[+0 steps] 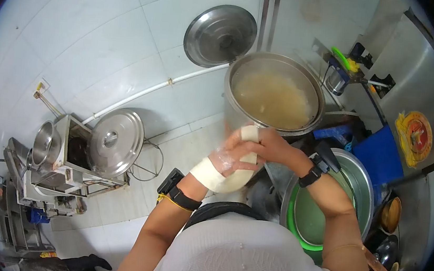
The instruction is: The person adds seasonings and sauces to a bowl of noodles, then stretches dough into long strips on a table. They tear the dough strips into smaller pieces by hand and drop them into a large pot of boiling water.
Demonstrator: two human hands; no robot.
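A long white roll of dough (pixel 211 176) is gripped between both my hands in front of my chest. My left hand (pixel 227 160), in a thin clear plastic glove, wraps around its middle from below. The bare fingers of my right hand (pixel 274 144) close over its upper end, which pokes out at the top. Both wrists carry black bands. Just beyond the hands stands a large steel pot (pixel 232 117) full of cloudy pale liquid, and the dough's upper end is close to its near rim.
A round steel lid (pixel 219 35) leans on the white tiled wall behind the pot. To the left, a metal machine with a second lid (pixel 115 143) and a small steel pot (pixel 44 144). At right, a steel basin holding a green bowl (pixel 308 219), a blue container (pixel 379 152) and dark pans.
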